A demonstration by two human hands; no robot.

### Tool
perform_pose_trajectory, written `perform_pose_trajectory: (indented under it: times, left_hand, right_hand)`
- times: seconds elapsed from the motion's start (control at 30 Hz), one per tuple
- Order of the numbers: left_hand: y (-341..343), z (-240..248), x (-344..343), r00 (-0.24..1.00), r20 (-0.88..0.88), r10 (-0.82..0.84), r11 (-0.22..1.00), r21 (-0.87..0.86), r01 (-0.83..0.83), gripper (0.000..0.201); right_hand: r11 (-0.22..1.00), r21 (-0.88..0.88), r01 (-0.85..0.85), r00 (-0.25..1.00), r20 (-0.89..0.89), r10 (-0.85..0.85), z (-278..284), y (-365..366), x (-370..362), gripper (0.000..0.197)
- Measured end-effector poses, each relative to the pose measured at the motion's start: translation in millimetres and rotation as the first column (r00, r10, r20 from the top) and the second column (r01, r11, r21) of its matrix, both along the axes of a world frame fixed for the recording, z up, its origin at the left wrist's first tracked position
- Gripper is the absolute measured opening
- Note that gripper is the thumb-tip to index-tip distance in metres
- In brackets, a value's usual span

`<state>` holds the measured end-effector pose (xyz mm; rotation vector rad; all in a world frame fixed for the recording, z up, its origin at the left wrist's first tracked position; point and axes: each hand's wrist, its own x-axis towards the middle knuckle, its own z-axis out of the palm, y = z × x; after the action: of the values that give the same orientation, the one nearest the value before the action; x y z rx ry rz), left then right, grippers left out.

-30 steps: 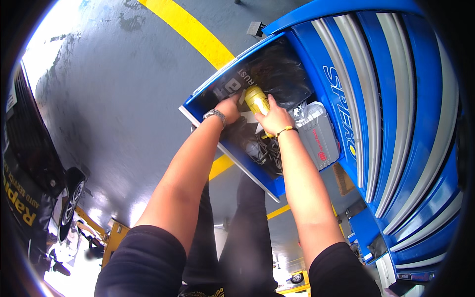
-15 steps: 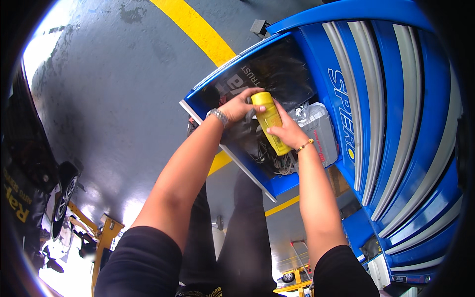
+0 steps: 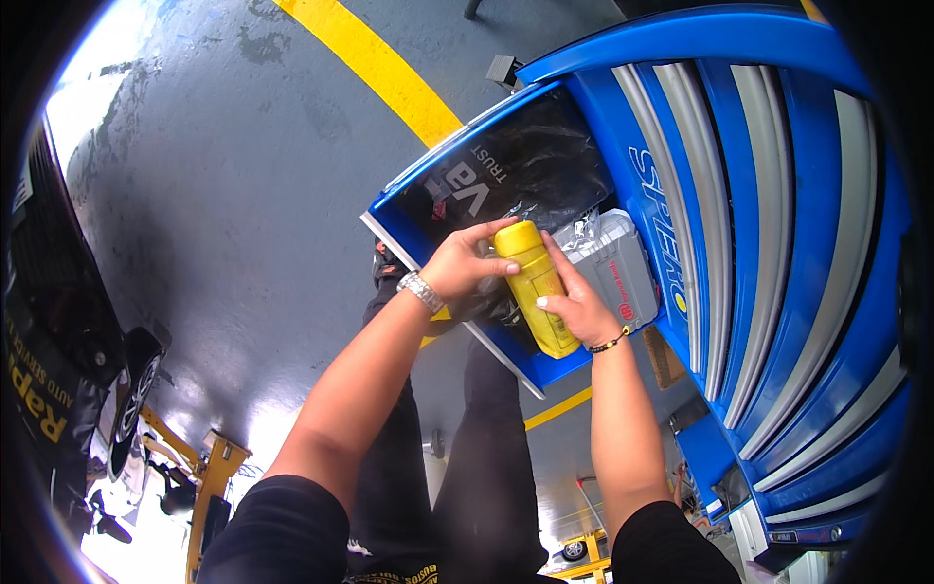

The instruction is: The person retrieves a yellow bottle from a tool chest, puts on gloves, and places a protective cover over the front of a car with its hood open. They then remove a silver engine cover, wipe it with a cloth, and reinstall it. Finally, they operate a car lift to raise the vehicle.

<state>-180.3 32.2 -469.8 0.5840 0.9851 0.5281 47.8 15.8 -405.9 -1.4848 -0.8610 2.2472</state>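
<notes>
Yellow elongated plastic case (image 3: 540, 297), held in both hands above the open blue metal drawer (image 3: 561, 372): left hand (image 3: 457, 265) pinching its far end, right hand (image 3: 581, 310) closed along its right side. Right of it lies a grey hard-shell case (image 3: 630, 265); farther, black plastic sheeting (image 3: 545, 146) lines the drawer.

We find the way over the grey floor (image 3: 263, 175) left of the drawer (image 3: 556, 374) open to a hand, and there is room from above over the black plastic sheet (image 3: 545, 156) toward the drawer's far side. On the right, the blue cabinet (image 3: 798, 253) walls us off, with the grey case (image 3: 628, 273) taking up space just beside it. Our left hand (image 3: 459, 265), the yellow container (image 3: 535, 287) and our right hand (image 3: 582, 307) together block a straight drop into the drawer's near part.
</notes>
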Motion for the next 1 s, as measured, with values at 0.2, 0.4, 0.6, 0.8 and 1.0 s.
perform_pose_trajectory:
  times: [0.2,0.4,0.6,0.8,1.0]
  left_hand:
    - [1.2,15.9,-1.4,0.989,-0.132,-0.068,0.994,0.071,0.078,0.069]
    - [-4.8,19.8,-11.4,0.999,0.005,-0.038,0.999,-0.03,0.038,0.071]
    - [-0.7,30.0,-14.0,0.994,0.049,-0.097,0.995,0.007,0.097,0.074]
    - [3.9,46.2,-15.5,0.979,0.038,-0.202,0.978,0.067,0.199,0.071]
    - [-8.2,49.6,-10.6,0.986,0.045,-0.159,0.984,0.086,0.155,0.071]
  right_hand:
    - [0.977,-0.207,0.056,0.977,-0.189,-0.096,13.4,4.2,-1.3,0.098]
    - [0.955,-0.296,-0.002,0.958,-0.276,-0.083,28.6,7.3,-2.8,0.099]
    - [0.932,-0.363,0.024,0.944,-0.298,-0.14,28.0,2.6,-6.1,0.095]
    - [0.988,-0.141,-0.067,0.984,-0.176,0.041,29.9,1.0,-7.1,0.091]
    - [0.958,-0.259,0.122,0.944,-0.269,-0.192,33.8,-12.3,-3.0,0.092]
